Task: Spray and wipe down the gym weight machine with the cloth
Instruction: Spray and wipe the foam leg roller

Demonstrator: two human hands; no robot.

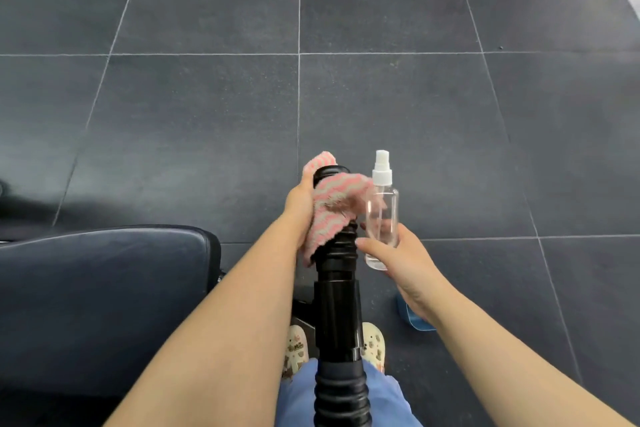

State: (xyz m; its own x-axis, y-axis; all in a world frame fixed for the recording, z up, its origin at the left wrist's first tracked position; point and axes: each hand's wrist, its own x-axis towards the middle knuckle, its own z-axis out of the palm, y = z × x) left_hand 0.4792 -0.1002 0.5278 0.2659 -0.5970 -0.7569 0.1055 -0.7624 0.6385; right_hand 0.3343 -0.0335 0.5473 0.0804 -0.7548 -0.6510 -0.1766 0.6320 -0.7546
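Both hands busy — left (299, 204) clamps cloth (332, 204) round handle (337, 288), right (405, 260) just beside grips bottle (381, 215).

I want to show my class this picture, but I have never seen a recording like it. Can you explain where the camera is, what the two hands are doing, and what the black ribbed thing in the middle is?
There is only one picture, taken by a camera worn on a person's head, looking forward and down, so the two bare arms belong to the wearer.

The left hand holds a pink and grey striped cloth wrapped round the black ribbed handle of a gym weight machine. The right hand grips a small clear spray bottle with a white nozzle, held upright just right of the handle.

At the left is a dark padded seat. Below are the person's blue trousers and pale patterned shoes. The floor is dark tiles. A blue object shows under the right wrist; I cannot tell what it is.
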